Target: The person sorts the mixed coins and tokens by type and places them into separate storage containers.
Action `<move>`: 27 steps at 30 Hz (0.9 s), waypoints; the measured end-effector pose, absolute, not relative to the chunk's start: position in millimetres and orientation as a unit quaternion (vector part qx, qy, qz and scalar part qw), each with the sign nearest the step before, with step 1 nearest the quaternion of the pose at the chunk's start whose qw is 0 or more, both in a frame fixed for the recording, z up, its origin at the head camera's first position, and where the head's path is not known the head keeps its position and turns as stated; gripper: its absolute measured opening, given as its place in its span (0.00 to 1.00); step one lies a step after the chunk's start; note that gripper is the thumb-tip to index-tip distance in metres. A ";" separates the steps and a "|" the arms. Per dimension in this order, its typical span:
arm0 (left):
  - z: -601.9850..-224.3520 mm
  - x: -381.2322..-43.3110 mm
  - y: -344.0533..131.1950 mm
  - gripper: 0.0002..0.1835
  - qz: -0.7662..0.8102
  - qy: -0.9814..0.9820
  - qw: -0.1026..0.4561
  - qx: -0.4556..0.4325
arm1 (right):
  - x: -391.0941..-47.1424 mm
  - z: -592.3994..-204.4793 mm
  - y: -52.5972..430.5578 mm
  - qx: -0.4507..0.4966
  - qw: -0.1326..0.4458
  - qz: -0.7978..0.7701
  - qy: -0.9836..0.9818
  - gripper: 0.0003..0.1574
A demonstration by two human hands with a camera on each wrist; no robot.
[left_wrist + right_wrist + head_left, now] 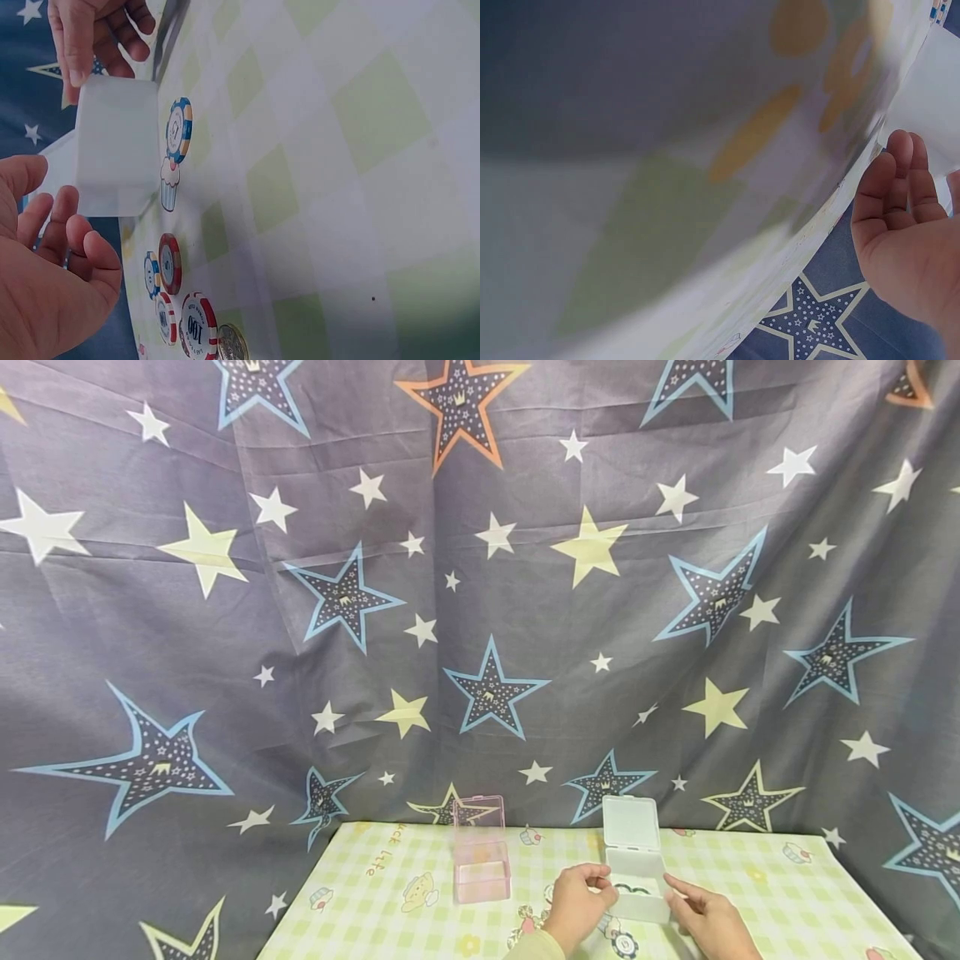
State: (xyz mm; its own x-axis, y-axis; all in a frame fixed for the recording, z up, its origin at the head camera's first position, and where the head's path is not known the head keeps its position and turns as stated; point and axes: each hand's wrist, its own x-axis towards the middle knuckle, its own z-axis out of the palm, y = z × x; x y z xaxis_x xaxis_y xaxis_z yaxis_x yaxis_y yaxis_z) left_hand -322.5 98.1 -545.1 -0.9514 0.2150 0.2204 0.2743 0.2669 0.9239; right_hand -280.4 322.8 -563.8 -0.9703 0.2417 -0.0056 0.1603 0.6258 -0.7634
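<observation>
A white plastic box (637, 906) stands on the table with its lid (630, 822) raised at the back. Dark-rimmed chips (633, 889) show inside it. My left hand (577, 902) is at the box's left side, fingers loosely bent; in the left wrist view the thumb and fingers (67, 210) stand apart beside the wall. On the other side, my right hand (708, 918) touches the box near its right rim with lightly bent fingers (900, 172). A blue-and-white poker chip (624, 945) lies in front of the box.
A clear pink box (482, 881) with its lid up stands to the left. Several poker chips (199, 322) and a metallic coin (232, 343) lie left of the white box. A green checked cloth (390, 893) covers the table; a starry curtain (525, 593) hangs behind.
</observation>
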 end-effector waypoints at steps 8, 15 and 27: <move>-546.5 -323.0 97.2 0.12 -0.582 -0.799 0.021 -0.152 | -278.9 -563.7 322.0 -0.108 0.049 0.420 -0.900 0.38; -549.9 -321.4 88.1 0.13 -0.566 -0.804 0.024 -0.181 | -279.1 -564.4 321.0 -0.111 0.046 0.419 -0.900 0.39; -572.5 -331.3 50.9 0.13 -0.445 -0.863 0.007 -0.241 | -279.7 -564.2 325.1 -0.103 0.051 0.400 -0.909 0.37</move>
